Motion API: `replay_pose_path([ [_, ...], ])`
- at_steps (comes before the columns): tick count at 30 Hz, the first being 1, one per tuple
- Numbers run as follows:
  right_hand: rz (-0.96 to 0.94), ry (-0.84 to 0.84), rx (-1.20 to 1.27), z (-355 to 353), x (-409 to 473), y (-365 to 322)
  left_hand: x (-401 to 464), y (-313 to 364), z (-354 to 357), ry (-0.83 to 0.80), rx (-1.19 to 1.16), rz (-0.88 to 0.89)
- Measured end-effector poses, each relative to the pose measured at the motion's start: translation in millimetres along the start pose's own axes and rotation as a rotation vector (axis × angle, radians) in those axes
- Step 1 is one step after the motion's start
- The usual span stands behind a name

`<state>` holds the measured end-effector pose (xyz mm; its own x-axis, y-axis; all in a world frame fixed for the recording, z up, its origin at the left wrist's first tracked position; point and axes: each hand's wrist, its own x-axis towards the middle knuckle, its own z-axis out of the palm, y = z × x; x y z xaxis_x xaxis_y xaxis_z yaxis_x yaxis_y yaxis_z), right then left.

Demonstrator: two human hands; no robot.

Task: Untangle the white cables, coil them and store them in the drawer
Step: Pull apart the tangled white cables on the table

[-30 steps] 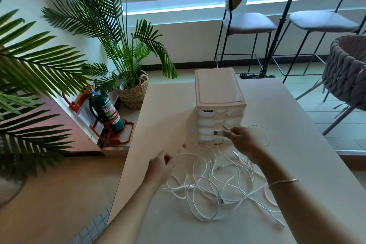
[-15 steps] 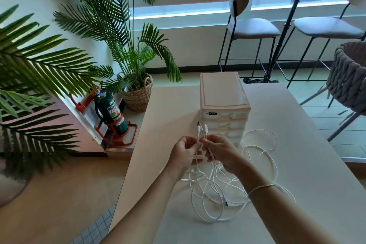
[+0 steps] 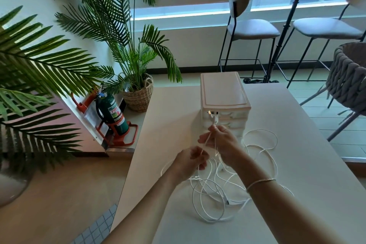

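A tangle of white cables [image 3: 214, 194] lies on the pale table [image 3: 309, 194] in front of a small white drawer unit [image 3: 223, 93], whose drawers are all closed. My right hand [image 3: 221, 142] pinches cable ends just in front of the unit, plugs pointing up. Lower and to the left, my left hand [image 3: 190, 162] grips strands that run taut up to my right hand. The rest of the cables hang down from both hands into loops on the table.
The table's left edge drops to the floor, where a green fire extinguisher [image 3: 112, 113] in a red stand and a potted palm [image 3: 136, 93] stand. Bar stools [image 3: 251, 29] and a woven chair [image 3: 348, 77] are beyond and to the right.
My hands came together at the cable ends, then my right hand rose toward the drawer unit while my left slid down the strands. The tangle was lifted and drawn in.
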<state>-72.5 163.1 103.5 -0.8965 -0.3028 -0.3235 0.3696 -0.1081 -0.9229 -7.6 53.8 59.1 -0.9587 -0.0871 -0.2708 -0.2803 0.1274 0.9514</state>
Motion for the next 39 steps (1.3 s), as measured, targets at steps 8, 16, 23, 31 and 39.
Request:
replay_pose_path([
  [8, -0.152, 0.139, 0.186, -42, 7, -55, -19, -70, -32, -0.022, 0.386, -0.184],
  [16, -0.256, 0.428, -0.02, -87, 7, -75, -30, -95, -78, 0.16, 0.631, -0.304],
  [23, -0.288, 0.282, -0.459, -69, 7, -51, -9, -36, -59, 0.17, 0.552, -0.087],
  [31, -0.188, -0.147, -0.858, -14, -4, 9, -2, 13, -21, 0.008, 0.401, 0.132],
  [39, -0.178, -0.097, -1.046, -23, -3, 4, -7, -2, -28, 0.013, 0.686, 0.122],
])
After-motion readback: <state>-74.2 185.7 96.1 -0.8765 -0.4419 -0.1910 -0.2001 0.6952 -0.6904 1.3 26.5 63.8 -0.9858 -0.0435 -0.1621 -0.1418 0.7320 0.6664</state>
